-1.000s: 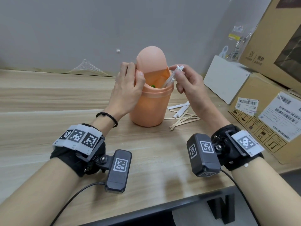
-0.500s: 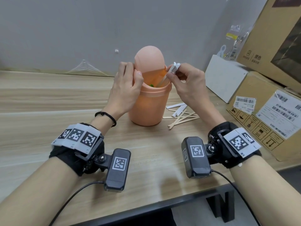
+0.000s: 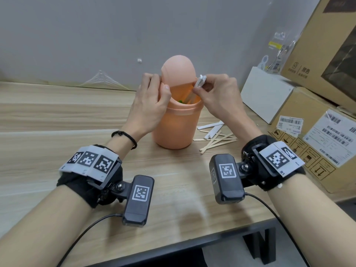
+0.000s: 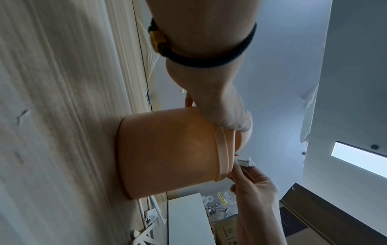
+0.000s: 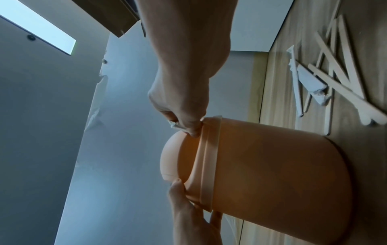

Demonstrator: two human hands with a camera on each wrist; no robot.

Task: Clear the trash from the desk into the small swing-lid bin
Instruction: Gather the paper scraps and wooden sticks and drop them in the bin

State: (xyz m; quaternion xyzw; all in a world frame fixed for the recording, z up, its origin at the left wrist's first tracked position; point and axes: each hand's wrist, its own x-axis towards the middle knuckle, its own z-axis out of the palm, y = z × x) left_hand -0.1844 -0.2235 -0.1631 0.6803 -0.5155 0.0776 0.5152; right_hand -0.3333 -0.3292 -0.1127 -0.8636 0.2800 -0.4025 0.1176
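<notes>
step: feeding trash into bin | left hand point(image 3: 148, 105) fingers curled on swing lid point(image 3: 178, 70), tilting it open | right hand point(image 3: 219, 93) fingers pinch white wrapper point(image 3: 200, 82) over peach bin point(image 3: 175, 128) mouth, frame centre | wooden sticks point(image 3: 217, 141) remain on bench point(image 3: 57, 132), right of bin

The bin point(image 3: 176, 128) and its swing lid point(image 3: 178, 71) are peach-orange plastic, with a speck of green point(image 3: 180, 101) showing inside the opening. The desk point(image 3: 57, 120) is pale wood grain with a black front edge; on it lie natural-wood sticks point(image 3: 217, 142) and white paper wrappers point(image 3: 211, 126). Wrist bands point(image 3: 90, 160) carry black-and-white square markers, and the cardboard boxes point(image 3: 312, 139) at the right edge are brown with white barcode labels.
</notes>
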